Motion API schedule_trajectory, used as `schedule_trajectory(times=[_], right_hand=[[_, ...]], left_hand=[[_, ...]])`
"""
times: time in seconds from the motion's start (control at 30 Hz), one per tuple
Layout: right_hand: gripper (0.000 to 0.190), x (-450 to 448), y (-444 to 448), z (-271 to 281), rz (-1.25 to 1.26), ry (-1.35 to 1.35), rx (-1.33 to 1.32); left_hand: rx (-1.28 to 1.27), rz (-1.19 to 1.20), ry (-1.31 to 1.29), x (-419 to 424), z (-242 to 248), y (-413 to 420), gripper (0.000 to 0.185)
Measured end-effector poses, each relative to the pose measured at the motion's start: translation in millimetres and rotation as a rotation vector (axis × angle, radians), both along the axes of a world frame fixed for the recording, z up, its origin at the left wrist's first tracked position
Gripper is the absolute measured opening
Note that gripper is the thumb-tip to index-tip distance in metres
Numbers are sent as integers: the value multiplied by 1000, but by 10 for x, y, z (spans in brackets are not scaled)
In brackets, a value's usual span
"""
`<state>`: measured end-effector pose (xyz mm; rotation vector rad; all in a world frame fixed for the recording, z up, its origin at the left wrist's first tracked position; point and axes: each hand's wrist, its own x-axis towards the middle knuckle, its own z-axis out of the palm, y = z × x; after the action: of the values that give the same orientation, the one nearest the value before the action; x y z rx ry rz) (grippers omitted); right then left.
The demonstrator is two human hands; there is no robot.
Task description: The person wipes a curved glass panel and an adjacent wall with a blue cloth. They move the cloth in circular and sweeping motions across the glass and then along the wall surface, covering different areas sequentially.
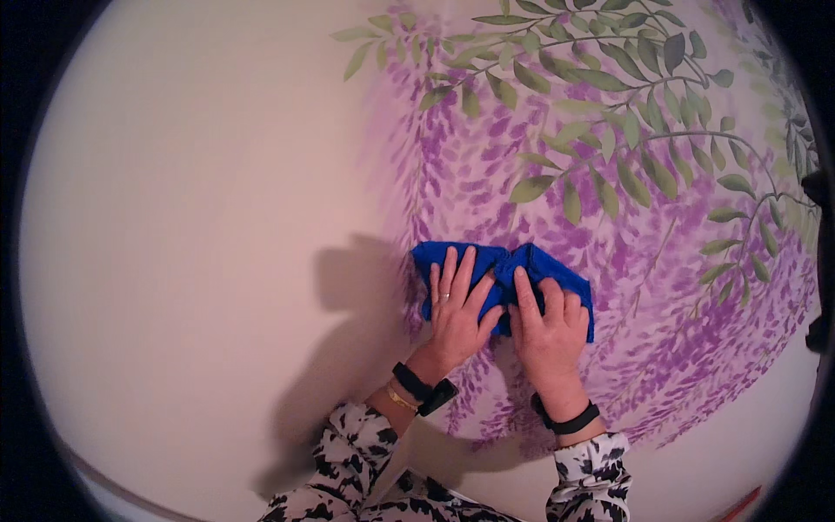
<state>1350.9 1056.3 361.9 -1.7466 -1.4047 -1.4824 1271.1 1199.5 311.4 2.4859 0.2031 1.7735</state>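
Observation:
A folded blue cloth (468, 256) lies flat against a painted wall, over the purple wisteria blossoms of a mural (483, 169). My left hand (453, 320) presses on the cloth's left half with fingers spread, holding it to the surface; it wears a ring, with a dark watch and a gold bracelet at the wrist. On the right half, my right hand (551, 333) holds the cloth, index finger stretched out and the other fingers bent over it. A black band circles that wrist. The cloth is bunched between the two hands, and their palms hide part of it.
Plain cream wall (196, 183) extends to the left, with shadows of my arms falling on it. Painted green leaves (626, 78) spread above and to the right. Dark objects, too unclear to name, stand at the right rim. A red edge (743, 504) shows at the lower right.

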Motion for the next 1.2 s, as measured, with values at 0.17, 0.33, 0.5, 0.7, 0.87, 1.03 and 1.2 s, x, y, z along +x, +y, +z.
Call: schedule_trajectory(times=[0.17,0.33,0.5,0.7,0.87,1.03,1.2], right_hand=[[44,-113,123,-328,-32,15,-164],[42,-84,20,-648,-69,-6,-189],[46,-44,73,-159,-109,-18,-82],[52,-32,97,32,-221,-103,-7],[49,-9,85,-524,-183,-66,-63],[40,19,-110,-1357,-160,28,-207],[36,-23,-193,-1683,-80,76,-286]], left_hand=[[-22,78,-86,71,-530,174,40],[-56,9,-63,142,-756,177,39],[10,44,27,39,-36,244,48],[-2,76,-100,191,-8,176,49],[0,59,-106,230,-542,176,42],[-1,39,-78,358,-1400,-23,32],[56,31,-106,378,-1982,-1,28]])
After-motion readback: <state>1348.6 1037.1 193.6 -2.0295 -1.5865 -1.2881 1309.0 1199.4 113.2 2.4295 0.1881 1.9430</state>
